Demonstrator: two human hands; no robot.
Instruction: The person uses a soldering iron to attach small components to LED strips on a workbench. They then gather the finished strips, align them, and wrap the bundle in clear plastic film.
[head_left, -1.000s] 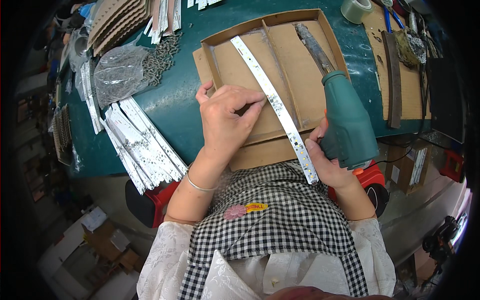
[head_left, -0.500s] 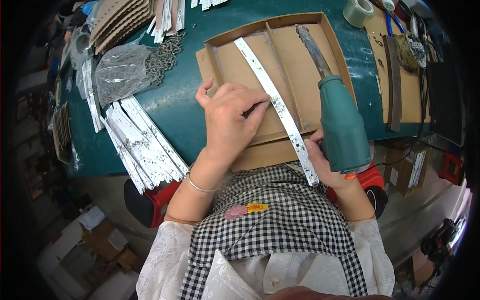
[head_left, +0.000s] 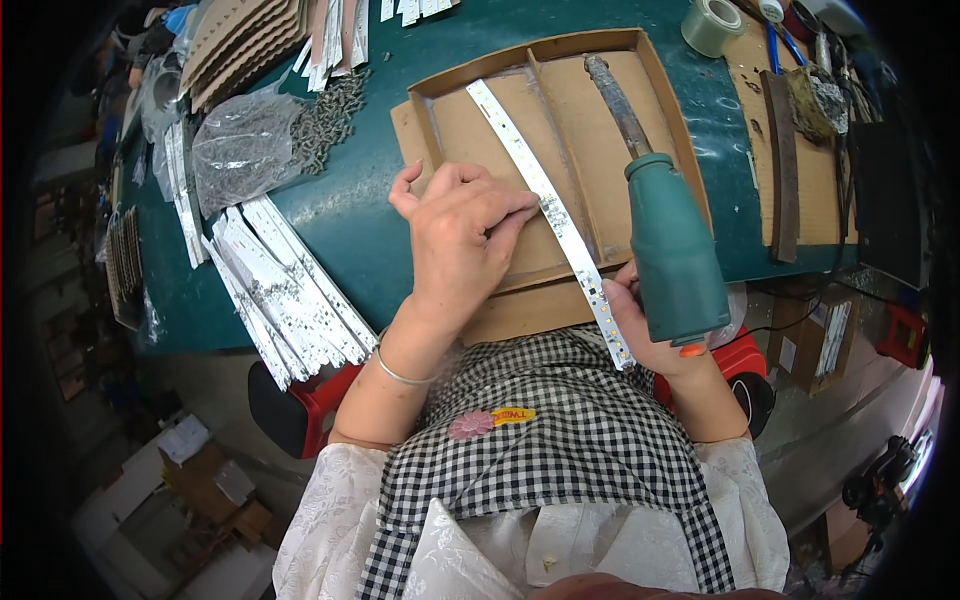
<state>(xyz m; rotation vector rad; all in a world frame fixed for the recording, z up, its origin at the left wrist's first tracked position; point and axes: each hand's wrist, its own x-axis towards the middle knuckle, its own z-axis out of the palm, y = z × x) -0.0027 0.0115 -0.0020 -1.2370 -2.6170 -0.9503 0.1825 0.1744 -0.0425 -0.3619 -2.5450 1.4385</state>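
Nearest the camera: black-and-white checked apron (head_left: 560,470) over white sleeves, w/ a red stool (head_left: 330,400) showing under the table edge.

Right hand (head_left: 650,330) is wrapped round the base of a teal heat gun (head_left: 675,250), fingers closed on the body, orange nail showing at the bottom. The gun's grey metal nozzle points away from the person & lies over the right compartment of the cardboard tray (head_left: 500,70). Right thumb side also touches the near end of the LED strip (head_left: 550,215).

Left hand (head_left: 460,240), w/ a thin bangle at the wrist, lies palm-down on the tray's left compartment; fingers curled, tips pressed together onto the strip about mid-length, pinning it flat against the cardboard. The strip is a long white board w/ small LEDs, running diagonally from the tray's far-left part, across the divider, to past the near edge over the apron.

Left of the tray on the green table (head_left: 350,200): a fanned stack of similar white strips (head_left: 290,290) near the table edge. Further out, a clear plastic bag (head_left: 240,150) w/ a heap of small dark metal parts (head_left: 335,110) just beside it.

Far side: stacked corrugated cardboard (head_left: 245,35) top left, a roll of clear tape (head_left: 712,25) top right, & a cardboard sheet (head_left: 790,190) w/ a dark flat bar on it at the right.
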